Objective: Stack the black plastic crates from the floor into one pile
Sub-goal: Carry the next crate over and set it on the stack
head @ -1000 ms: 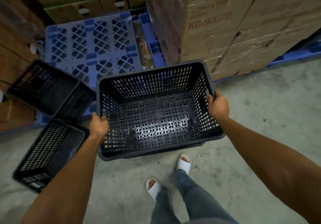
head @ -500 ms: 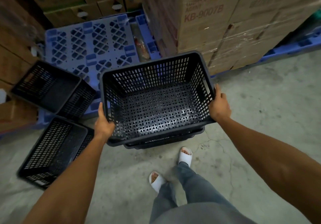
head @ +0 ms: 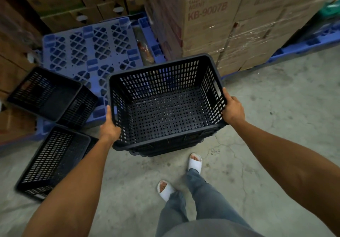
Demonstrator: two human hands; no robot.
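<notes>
Hands grip the short ends of a black slatted plastic crate (head: 165, 104): the left hand (head: 110, 128) curls round its left rim with the thumb up along the wall, the right hand (head: 232, 108) clamps the right rim. This crate sits nested on top of further black crates (head: 165, 149), whose rims show just under its near edge, the pile standing on the grey concrete floor (head: 266, 126) beside the front edge of a blue plastic pallet (head: 88, 53). Two more black mesh crates lie to the left: one tilted crate (head: 49, 94) rests on the pallet's near left corner, the other crate (head: 53, 160) lies on the floor just in front of it. Shrink-wrapped brown cardboard boxes (head: 230, 25) stand stacked behind the pile. Feet in white slide sandals (head: 195, 163) stand near the pile's front.
</notes>
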